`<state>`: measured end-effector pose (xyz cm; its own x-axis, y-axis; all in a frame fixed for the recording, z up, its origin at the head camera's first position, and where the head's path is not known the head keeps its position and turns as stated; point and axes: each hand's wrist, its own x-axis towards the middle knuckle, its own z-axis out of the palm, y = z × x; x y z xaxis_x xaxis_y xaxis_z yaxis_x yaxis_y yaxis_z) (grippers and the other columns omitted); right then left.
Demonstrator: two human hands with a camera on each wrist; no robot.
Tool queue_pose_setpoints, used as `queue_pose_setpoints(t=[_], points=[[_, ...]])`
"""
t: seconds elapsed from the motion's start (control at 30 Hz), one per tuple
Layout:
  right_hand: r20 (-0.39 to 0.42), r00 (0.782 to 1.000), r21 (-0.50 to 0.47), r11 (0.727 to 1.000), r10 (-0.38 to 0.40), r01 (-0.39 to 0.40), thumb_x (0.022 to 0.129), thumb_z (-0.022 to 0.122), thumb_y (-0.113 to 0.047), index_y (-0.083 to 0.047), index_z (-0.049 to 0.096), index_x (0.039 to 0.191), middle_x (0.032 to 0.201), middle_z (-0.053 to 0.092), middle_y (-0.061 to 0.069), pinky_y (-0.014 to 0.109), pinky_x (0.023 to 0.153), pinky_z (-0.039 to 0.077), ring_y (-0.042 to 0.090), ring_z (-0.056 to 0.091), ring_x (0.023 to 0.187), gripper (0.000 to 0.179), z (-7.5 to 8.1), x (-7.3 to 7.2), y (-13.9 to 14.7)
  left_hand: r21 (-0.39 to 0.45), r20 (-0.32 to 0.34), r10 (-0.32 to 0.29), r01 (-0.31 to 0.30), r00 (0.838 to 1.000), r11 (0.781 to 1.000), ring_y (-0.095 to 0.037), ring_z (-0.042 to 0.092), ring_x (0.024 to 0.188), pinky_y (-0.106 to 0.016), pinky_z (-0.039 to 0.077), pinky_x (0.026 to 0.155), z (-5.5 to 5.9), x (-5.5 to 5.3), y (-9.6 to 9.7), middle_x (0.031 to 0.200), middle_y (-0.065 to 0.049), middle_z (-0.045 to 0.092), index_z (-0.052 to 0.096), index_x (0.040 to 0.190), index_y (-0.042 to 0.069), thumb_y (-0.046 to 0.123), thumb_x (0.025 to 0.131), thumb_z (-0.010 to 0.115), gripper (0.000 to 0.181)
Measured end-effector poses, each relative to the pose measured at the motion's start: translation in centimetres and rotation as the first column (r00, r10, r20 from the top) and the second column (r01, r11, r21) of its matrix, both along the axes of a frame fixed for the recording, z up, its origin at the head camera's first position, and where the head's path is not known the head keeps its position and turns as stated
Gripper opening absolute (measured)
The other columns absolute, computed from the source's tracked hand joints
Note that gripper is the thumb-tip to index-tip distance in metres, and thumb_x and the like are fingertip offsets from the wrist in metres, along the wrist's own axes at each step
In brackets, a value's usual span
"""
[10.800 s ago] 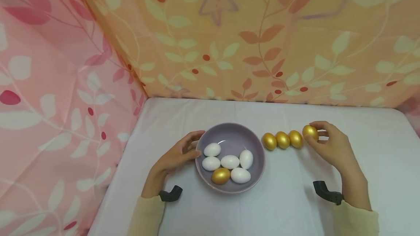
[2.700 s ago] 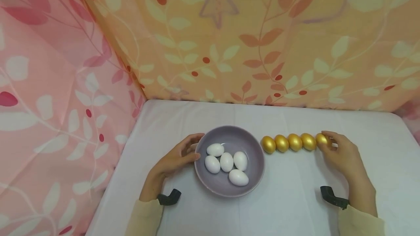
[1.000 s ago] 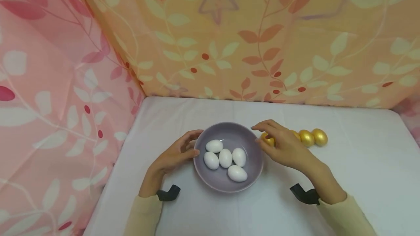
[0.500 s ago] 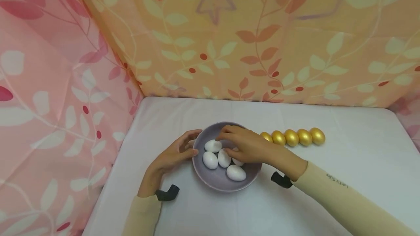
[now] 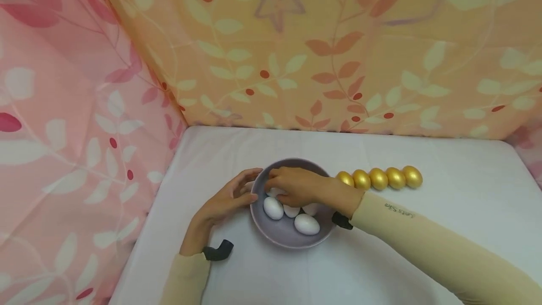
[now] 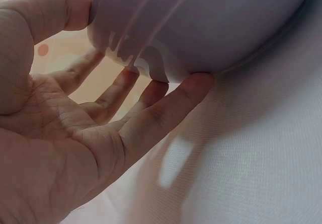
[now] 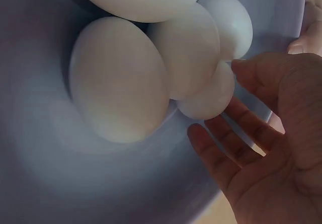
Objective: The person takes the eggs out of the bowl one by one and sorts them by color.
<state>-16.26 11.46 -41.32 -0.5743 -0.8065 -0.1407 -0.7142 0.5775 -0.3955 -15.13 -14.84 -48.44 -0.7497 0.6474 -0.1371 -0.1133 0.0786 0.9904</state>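
A purple-grey bowl holds several white eggs. My left hand holds the bowl by its left side. In the left wrist view, its thumb is at the upper edge while spread fingers lie against the outer wall. My right hand reaches into the bowl from the right, palm down, and partly covers the eggs. In the right wrist view, its thumb and fingertips meet on both sides of one white egg near the bowl's far wall.
Several golden eggs lie in a row on the white-covered table, right of the bowl. Patterned cloth walls stand behind and at the left. A dark curved piece sits at each wrist.
Over the last seconds a golden egg joined the right end of the row. My right hand then came left into the bowl and closed in on a white egg. The left hand stayed put.
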Motion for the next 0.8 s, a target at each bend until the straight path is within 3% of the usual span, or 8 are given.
queue_pose_setpoints(t=[0.33,0.57,0.8], points=[[0.024,1.000,0.111,0.994,0.011,-0.014,0.093,0.073,-0.005,-0.013,0.071,0.132,0.130,0.067,0.012,0.043,0.104,0.055,0.026,0.067,0.118,0.040,-0.1,-0.7,-0.9,0.005,-0.002,-0.001,0.001,1.000,1.000,-0.038,0.040,0.154,-0.033,0.054,0.105,0.1,-0.3,0.0,0.169,-0.009,0.035,0.036,0.163,0.025,0.008,0.104,0.066,0.068],[0.027,0.999,0.106,0.994,-0.023,0.020,0.088,0.078,-0.008,-0.015,0.071,0.128,0.119,0.068,0.009,0.042,0.096,0.055,0.022,0.065,0.102,0.041,-0.2,-0.8,-0.3,-0.010,-0.007,-0.004,0.004,1.000,1.000,-0.039,0.039,0.155,-0.035,0.053,0.107,0.2,-0.3,0.2,0.168,-0.008,0.036,0.037,0.162,0.026,0.008,0.103,0.066,0.068],[0.020,0.998,0.063,0.997,-0.055,0.054,0.087,0.079,-0.011,-0.015,0.071,0.125,0.114,0.067,0.008,0.042,0.094,0.055,0.021,0.064,0.097,0.039,0.0,-0.8,0.6,-0.009,-0.001,-0.002,0.002,1.000,1.000,-0.039,0.039,0.155,-0.035,0.053,0.107,-0.1,-0.2,0.2,0.168,-0.009,0.036,0.037,0.162,0.025,0.008,0.103,0.066,0.068]])
